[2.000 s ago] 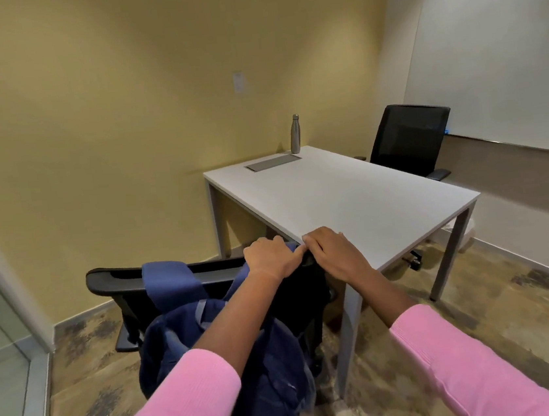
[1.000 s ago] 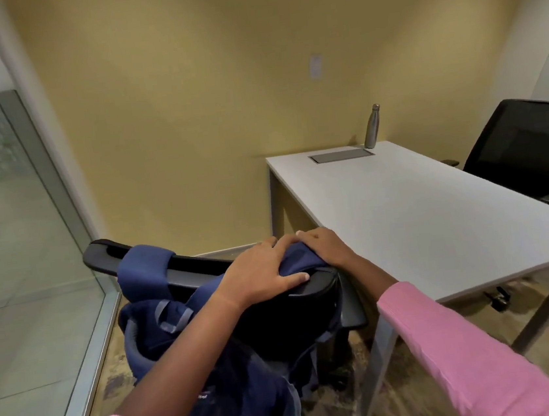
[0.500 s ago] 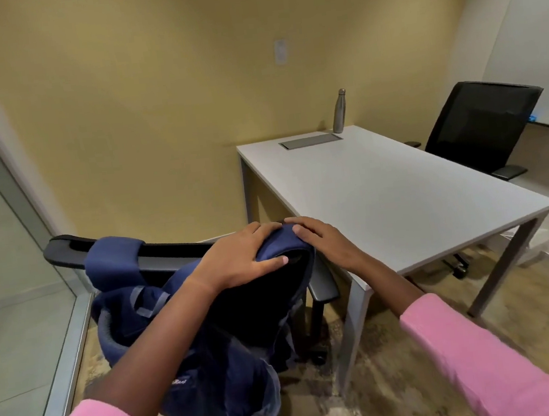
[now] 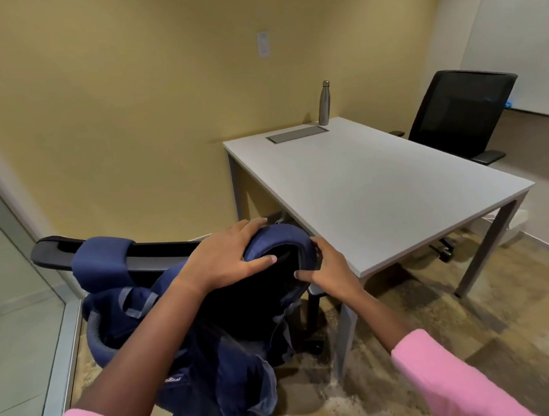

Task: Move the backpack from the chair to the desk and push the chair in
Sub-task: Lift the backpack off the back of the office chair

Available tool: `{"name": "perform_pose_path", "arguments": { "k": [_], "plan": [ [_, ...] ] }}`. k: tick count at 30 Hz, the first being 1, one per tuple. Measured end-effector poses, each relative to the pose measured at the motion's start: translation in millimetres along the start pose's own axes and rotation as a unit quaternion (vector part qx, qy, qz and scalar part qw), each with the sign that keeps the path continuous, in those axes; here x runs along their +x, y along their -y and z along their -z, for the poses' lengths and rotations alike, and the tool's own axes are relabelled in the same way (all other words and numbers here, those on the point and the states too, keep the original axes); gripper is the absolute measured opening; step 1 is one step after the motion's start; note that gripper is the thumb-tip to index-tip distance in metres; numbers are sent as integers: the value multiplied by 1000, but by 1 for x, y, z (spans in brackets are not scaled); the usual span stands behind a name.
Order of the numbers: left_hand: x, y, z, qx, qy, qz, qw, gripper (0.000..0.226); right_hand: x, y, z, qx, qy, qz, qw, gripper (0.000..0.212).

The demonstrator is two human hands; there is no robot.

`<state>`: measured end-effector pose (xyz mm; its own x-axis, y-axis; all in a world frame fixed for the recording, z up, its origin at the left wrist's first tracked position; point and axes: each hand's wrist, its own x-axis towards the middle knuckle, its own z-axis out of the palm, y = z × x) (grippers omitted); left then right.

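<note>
We note backpack (image 4: 193,347) hanging on chair (image 4: 56,255) backrest by two straps, just off desk (image 4: 384,188) near-left corner. Left hand (image 4: 227,259) clasps right strap (image 4: 278,241) over top; right hand (image 4: 328,270) pinches its side, judged to unhook it. Counted: two chairs, one desk, one bottle (image 4: 323,103) at far edge.

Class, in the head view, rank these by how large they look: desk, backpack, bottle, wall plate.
1. desk
2. backpack, smaller in view than the desk, though nearness to the camera enlarges it
3. bottle
4. wall plate, a little smaller than the bottle
</note>
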<state>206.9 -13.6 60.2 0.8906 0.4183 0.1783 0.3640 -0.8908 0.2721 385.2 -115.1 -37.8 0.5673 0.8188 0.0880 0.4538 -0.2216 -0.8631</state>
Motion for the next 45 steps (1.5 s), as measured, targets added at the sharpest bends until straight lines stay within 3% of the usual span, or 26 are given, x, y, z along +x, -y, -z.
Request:
{"name": "perform_pose_path", "arguments": {
  "k": [6, 12, 19, 21, 24, 27, 32, 40, 45],
  "plan": [
    [-24, 12, 7, 62, -23, -1, 998, 90, -26, 12, -11, -13, -42, -20, 999, 69],
    [-44, 24, 8, 53, -49, -10, 997, 75, -57, 33, -25, -43, -49, -3, 998, 67],
    [-64, 29, 11, 9, -44, -47, 998, 80, -82, 74, -55, -205, -20, 29, 978, 86],
    [-70, 32, 12, -6, -33, -60, 998, 84, -94, 78, -67, -274, -43, 38, 960, 94],
    [-74, 37, 13, -17, -21, -79, 997, 89, -113, 91, -86, -278, -122, 107, 947, 101],
    [-76, 42, 15, -17, -25, -96, 995, 86, -113, 106, -102, -249, -138, 184, 941, 94],
    [-86, 51, 16, 17, -40, -122, 992, 80, -108, 121, -110, -208, -104, 191, 954, 77],
    [-133, 94, 1, 116, -19, -175, 977, 78, -122, 110, -117, -277, -85, 193, 937, 82],
    [-175, 137, 4, 190, 16, -155, 969, 83, -137, 101, -124, -297, -91, 146, 939, 83]
  ]
}}
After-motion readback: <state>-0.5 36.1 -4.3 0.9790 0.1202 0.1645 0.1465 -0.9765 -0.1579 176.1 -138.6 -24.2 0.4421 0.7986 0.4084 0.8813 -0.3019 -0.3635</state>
